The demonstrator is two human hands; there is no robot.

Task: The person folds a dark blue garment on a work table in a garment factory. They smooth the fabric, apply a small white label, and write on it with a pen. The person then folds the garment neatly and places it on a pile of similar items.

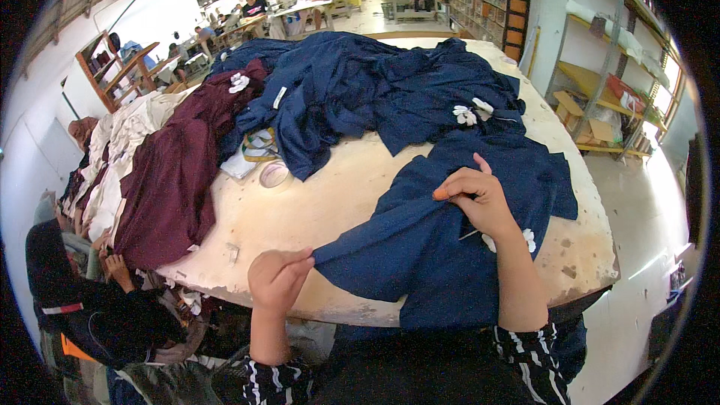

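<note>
My left hand (279,277), at the lower middle, pinches the left corner of a navy fabric piece (375,255) between thumb and fingers. My right hand (472,199), higher and to the right, pinches the same piece along its upper edge, with an orange cover on one fingertip, and the cloth stretches between both hands. This piece lies over more navy fabric on the pale worktable (232,232). White tags (528,240) show beside my right forearm. A large navy heap (330,75) lies beyond, with white tags on it.
Maroon cloth (169,187), cream cloth (120,157) and a tape roll (274,175) lie on the table. A co-worker in dark clothing (90,307) is at the lower left, hands on the cloth. Shelves (600,105) stand at the right; other workers sit at tables behind.
</note>
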